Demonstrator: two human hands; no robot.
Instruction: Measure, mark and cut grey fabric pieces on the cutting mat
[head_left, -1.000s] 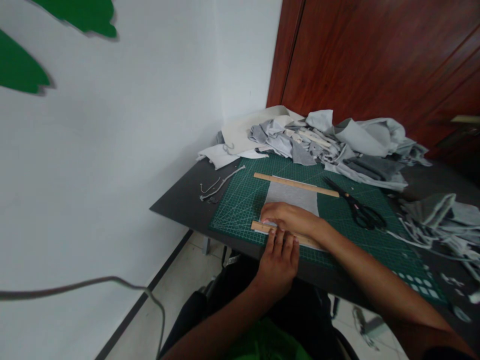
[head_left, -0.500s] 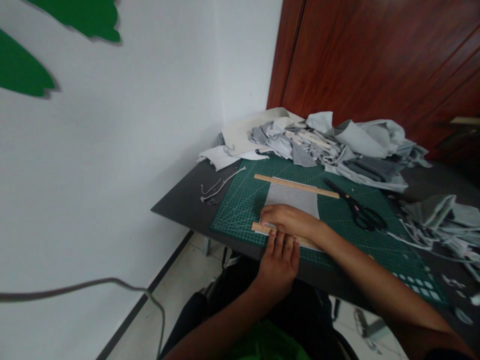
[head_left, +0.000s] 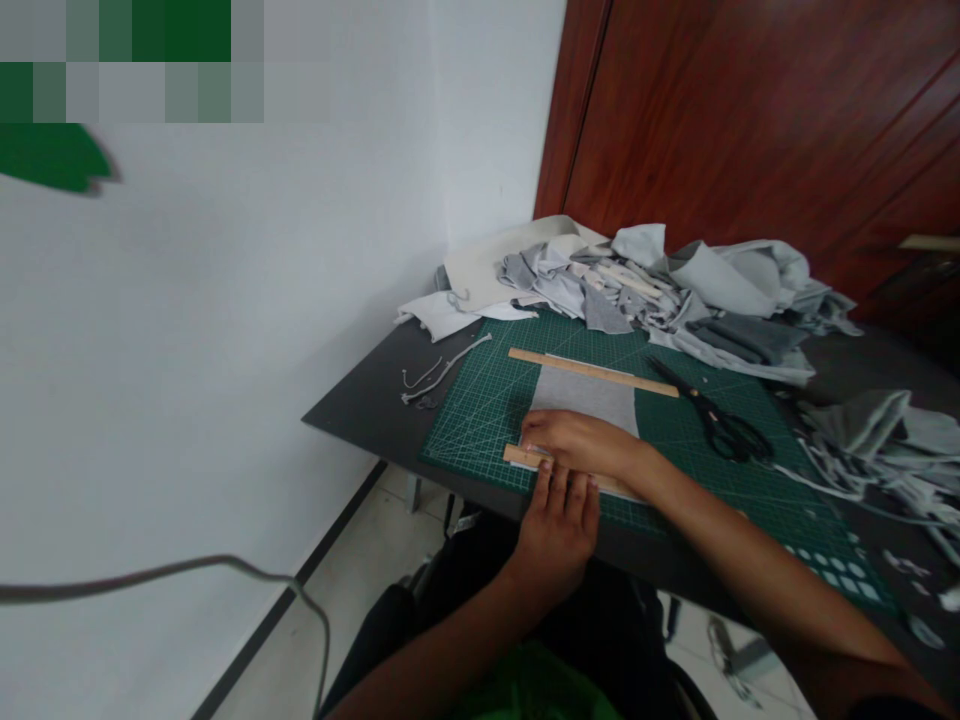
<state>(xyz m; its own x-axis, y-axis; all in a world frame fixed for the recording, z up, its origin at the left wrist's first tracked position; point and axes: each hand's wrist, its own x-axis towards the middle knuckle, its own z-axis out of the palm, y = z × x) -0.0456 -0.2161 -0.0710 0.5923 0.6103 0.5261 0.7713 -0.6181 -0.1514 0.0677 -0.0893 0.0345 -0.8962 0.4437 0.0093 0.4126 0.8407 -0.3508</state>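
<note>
A piece of light grey fabric (head_left: 589, 392) lies on the green cutting mat (head_left: 480, 400), with a wooden ruler (head_left: 592, 372) across its far edge. Across its near edge runs a second wooden ruler (head_left: 523, 456). My left hand (head_left: 561, 530) reaches from the table's front edge, fingers stretched out with their tips resting on this near ruler. Just beyond them my right hand (head_left: 585, 440) is closed, its fingers curled down by the ruler's left part. Whatever those fingers pinch is too small and covered to make out.
Black scissors (head_left: 720, 420) lie on the mat to the right. A heap of grey and white fabric scraps (head_left: 600, 280) fills the back of the table, and more scraps (head_left: 892, 440) lie at the right. Cord pieces (head_left: 450, 368) rest on the left.
</note>
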